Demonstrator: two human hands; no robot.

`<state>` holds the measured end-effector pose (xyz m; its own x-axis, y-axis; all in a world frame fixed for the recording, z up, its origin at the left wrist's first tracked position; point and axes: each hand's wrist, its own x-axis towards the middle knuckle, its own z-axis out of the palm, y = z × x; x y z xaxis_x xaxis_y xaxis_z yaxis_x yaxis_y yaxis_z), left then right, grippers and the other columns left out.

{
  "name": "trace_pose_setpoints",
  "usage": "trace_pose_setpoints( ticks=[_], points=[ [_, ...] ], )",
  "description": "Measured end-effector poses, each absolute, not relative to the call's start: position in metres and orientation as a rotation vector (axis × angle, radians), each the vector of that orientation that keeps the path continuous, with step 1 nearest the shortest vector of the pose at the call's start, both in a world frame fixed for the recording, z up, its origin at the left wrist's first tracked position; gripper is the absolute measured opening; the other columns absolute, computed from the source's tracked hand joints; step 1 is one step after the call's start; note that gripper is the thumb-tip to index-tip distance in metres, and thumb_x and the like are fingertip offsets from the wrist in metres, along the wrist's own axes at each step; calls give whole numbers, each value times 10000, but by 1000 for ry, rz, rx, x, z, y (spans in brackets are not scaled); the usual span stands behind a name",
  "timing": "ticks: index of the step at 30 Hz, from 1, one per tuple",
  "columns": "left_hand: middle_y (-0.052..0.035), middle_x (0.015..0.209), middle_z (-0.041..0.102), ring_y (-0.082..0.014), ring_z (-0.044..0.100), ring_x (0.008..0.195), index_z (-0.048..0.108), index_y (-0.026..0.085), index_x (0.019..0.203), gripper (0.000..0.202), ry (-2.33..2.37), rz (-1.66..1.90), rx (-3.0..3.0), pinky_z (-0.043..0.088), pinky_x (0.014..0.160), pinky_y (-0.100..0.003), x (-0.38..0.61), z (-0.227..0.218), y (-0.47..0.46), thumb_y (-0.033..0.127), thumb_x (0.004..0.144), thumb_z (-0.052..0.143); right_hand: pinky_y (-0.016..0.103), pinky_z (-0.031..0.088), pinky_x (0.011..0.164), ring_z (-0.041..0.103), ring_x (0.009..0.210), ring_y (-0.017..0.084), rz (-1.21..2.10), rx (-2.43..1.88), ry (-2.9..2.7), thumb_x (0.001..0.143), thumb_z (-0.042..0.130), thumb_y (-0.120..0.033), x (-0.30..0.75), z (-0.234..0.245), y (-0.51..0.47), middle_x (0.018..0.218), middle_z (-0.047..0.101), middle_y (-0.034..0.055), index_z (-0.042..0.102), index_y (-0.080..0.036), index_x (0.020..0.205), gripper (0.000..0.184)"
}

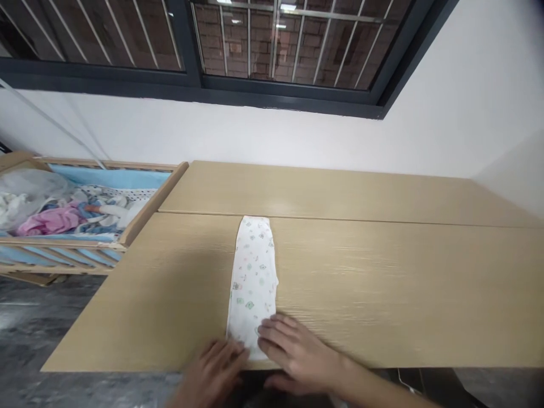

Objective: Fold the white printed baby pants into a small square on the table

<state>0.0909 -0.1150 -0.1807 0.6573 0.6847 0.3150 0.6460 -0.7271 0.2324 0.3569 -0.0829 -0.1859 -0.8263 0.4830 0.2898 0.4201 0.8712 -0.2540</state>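
Observation:
A pair of white baby pants (pixel 254 272) with a small green and grey print lies folded lengthwise into a narrow strip on the wooden table (pixel 382 283). Its lower end reaches the table's near edge. My left hand (pixel 215 365) is at the lower left corner, slightly blurred, its fingers bent and closed on the cloth there. Stretched out, the fingers of my right hand (pixel 293 351) rest over the lower right part of the pants, with the thumb lower, by the table edge. Both hands partly cover the bottom end of the cloth.
Left of the table stands a wooden crib (pixel 153 204) with blue lining, holding a pile of clothes (pixel 55 218) and a clear plastic bag (pixel 34 184). A seam crosses the tabletop behind the pants. Beyond are a white wall (pixel 263 133) and a barred window (pixel 289 102).

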Motion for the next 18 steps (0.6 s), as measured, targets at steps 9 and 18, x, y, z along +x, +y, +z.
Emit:
trace_pose_setpoints(
  ticks=[9,18],
  points=[
    [-5,1054,705,-120,686,912,673,318,1184,491,1080,608,2408,552,816,-191,97,-133,-92,1,869,469,369,555,985,637,1122,207,579,-912,-2384,1022,516,-211,368,-140,-79,1144,685,88,668,-203,1212,243],
    [-77,1120,769,-223,695,1023,757,199,1075,267,1594,579,2279,531,898,-312,127,-106,112,197,910,547,277,484,668,627,728,163,727,-1272,-2021,969,592,-306,356,-146,127,868,717,33,713,-163,1056,207]
  ],
)
